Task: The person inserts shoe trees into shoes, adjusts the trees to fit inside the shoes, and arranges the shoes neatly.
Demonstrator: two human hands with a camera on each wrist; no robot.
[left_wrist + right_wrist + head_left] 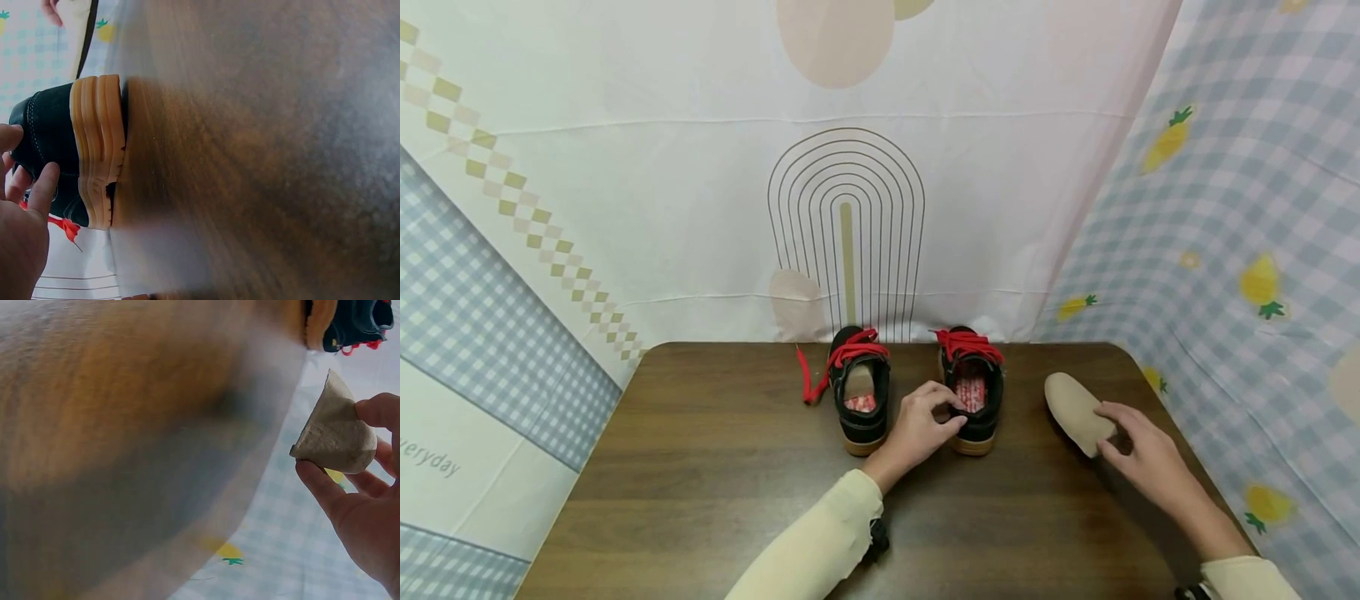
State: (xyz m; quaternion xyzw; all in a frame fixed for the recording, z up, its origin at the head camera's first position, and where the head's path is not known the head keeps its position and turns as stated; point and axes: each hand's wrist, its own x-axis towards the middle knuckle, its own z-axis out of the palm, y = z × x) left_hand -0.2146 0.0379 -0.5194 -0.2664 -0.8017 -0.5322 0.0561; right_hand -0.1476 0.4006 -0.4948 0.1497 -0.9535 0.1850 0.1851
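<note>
My left hand (917, 423) pinches the heel collar of the right-hand black sneaker (977, 429), which has red laces and a gum-coloured sole. A red-and-white patterned insole (971, 393) shows inside it. In the left wrist view my fingers (45, 187) lie against the heel. Further right, my right hand (1152, 458) holds a beige moulded shoe insert (1073, 410) by its near end, above the table. The right wrist view shows that insert (337, 434) between thumb and fingers, curved with a rough surface.
A matching sneaker (863, 427) stands left of the first, toe to the wall, with a beige insert (859, 380) inside and a red lace (806, 375) trailing onto the brown wooden table (715, 467). Patterned cloth (700, 208) hangs behind and at both sides.
</note>
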